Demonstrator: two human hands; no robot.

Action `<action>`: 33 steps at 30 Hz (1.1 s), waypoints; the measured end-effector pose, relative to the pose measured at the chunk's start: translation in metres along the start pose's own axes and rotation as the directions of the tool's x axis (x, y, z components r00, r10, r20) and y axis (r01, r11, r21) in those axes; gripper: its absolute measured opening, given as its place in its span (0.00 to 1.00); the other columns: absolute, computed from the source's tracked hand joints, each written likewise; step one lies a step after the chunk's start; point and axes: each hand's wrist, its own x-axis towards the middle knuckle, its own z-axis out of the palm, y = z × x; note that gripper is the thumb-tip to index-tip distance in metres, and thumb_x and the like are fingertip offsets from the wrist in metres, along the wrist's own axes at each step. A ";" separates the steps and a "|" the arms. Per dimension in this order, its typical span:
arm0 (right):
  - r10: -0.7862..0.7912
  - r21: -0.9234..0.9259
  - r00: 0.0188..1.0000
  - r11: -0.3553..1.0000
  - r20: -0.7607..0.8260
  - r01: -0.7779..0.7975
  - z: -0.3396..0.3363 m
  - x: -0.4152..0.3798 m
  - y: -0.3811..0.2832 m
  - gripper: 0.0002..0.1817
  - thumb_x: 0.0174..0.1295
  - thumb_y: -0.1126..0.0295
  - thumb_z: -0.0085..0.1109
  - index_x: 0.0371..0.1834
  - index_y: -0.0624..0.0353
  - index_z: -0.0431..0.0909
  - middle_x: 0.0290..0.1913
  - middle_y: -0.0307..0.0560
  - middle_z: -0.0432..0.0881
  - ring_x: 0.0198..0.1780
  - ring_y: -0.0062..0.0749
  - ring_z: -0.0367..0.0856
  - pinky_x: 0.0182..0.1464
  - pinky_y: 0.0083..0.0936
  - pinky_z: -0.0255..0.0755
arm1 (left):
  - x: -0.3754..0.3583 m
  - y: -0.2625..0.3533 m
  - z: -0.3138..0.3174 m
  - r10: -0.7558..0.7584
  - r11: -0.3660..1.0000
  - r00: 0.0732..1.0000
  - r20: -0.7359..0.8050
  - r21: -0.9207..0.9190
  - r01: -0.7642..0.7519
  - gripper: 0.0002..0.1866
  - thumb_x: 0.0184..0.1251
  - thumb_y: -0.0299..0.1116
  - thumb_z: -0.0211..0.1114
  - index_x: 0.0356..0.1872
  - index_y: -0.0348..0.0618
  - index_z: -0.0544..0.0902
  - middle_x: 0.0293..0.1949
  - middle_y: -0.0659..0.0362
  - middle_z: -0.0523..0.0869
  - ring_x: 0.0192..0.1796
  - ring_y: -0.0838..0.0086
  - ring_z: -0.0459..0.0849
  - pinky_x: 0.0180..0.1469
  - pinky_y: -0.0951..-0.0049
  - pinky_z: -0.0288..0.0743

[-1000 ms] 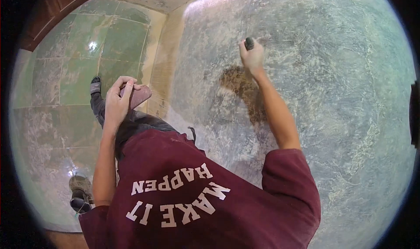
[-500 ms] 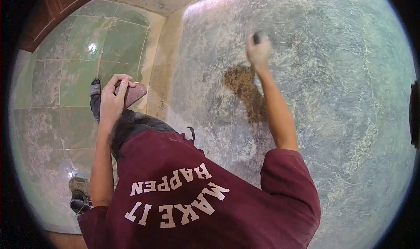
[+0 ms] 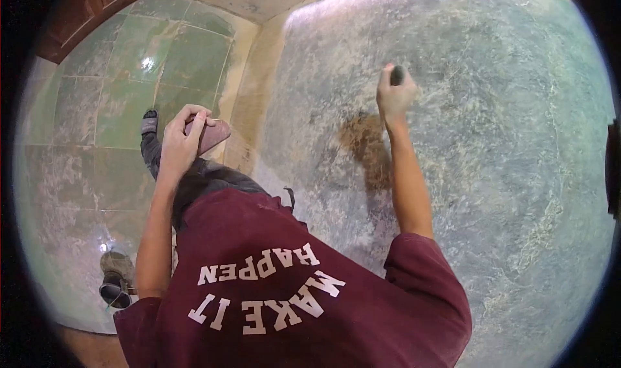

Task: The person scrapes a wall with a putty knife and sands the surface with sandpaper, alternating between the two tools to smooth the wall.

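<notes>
My left hand [image 3: 184, 135] is closed on a folded piece of reddish-brown sandpaper [image 3: 215, 137], pinched between thumb and fingers above my dark trousers. Up and to the right, my right hand [image 3: 396, 99] is closed round a tool with a dark rounded handle [image 3: 397, 76], in front of the mottled grey wall [image 3: 466, 141]. My fist hides the rest of this tool, so its kind and any contact with the wall cannot be told. Below that hand a brown-looking shadow [image 3: 365, 144] falls on the wall.
Green, dust-smeared floor tiles [image 3: 129, 115] lie to the left, with a bare tan strip [image 3: 249, 96] along the wall's foot. My feet, one in a dark sandal [image 3: 149, 122], stand on the tiles. A brown wooden panel [image 3: 90, 9] is at the upper left.
My right hand has moved down along the wall, and its shadow with it. The left hand keeps its hold on the sandpaper. The whole view has shifted slightly.
</notes>
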 end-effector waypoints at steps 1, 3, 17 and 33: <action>-0.053 -0.026 0.998 0.998 0.039 0.054 0.004 -0.006 0.023 0.14 0.70 0.68 0.60 0.29 0.67 0.78 0.19 0.44 0.75 0.22 0.22 0.71 0.27 0.29 0.68 | 0.001 -0.002 0.001 -0.002 1.000 1.000 0.001 -0.005 0.002 0.13 0.80 0.36 0.58 0.44 0.34 0.82 0.35 0.54 0.91 0.43 0.71 0.88 0.53 0.69 0.77; -0.157 -0.078 0.984 0.983 0.084 0.164 0.007 -0.004 0.053 0.14 0.70 0.68 0.60 0.28 0.66 0.77 0.18 0.41 0.73 0.22 0.20 0.69 0.25 0.26 0.65 | 0.004 -0.002 0.004 -0.006 0.999 1.000 -0.003 -0.047 0.006 0.13 0.80 0.36 0.58 0.44 0.34 0.82 0.35 0.54 0.91 0.42 0.71 0.88 0.53 0.69 0.78; -0.142 -0.101 0.990 0.985 -0.013 0.140 -0.013 -0.019 0.027 0.12 0.72 0.68 0.60 0.33 0.66 0.79 0.20 0.40 0.77 0.22 0.20 0.72 0.27 0.25 0.68 | 0.008 -0.005 0.015 0.042 0.998 0.999 0.003 -0.039 -0.042 0.12 0.79 0.35 0.58 0.45 0.35 0.82 0.35 0.54 0.90 0.42 0.71 0.88 0.53 0.70 0.77; -0.119 -0.196 0.984 0.976 -0.134 0.092 -0.009 -0.023 0.040 0.14 0.77 0.66 0.54 0.31 0.61 0.72 0.23 0.36 0.71 0.25 0.19 0.67 0.29 0.23 0.65 | 0.013 -0.016 0.025 0.042 0.993 0.999 0.018 -0.111 -0.040 0.13 0.78 0.35 0.59 0.43 0.33 0.82 0.34 0.51 0.90 0.43 0.68 0.91 0.51 0.69 0.79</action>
